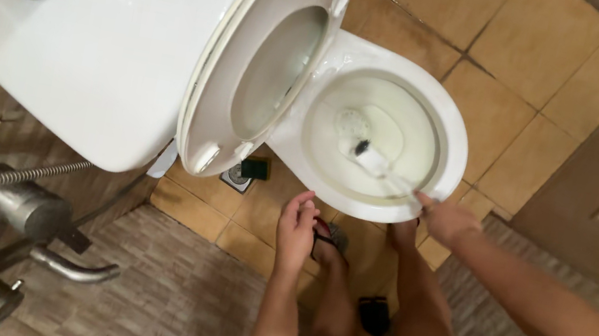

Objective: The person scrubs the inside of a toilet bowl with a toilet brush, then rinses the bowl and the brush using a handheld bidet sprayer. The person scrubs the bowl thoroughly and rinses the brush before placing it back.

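Your left hand (296,229) hangs loosely open near your knee, holding nothing. Your right hand (445,220) clamps the toilet brush (380,166), whose head sits in the toilet bowl (450,129), seat raised. Scrubbing appears underway; the next stroke likely calls for sweeping the brush under the rim.

Brush (372,160) in toilet bowl (452,138), cistern (109,36) left of it, tap (0,238) below cistern.

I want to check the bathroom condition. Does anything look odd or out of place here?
A green sponge lies on the floor drain beside the toilet bowl, an unusual spot. Otherwise the right hand holds the brush in the bowl normally.
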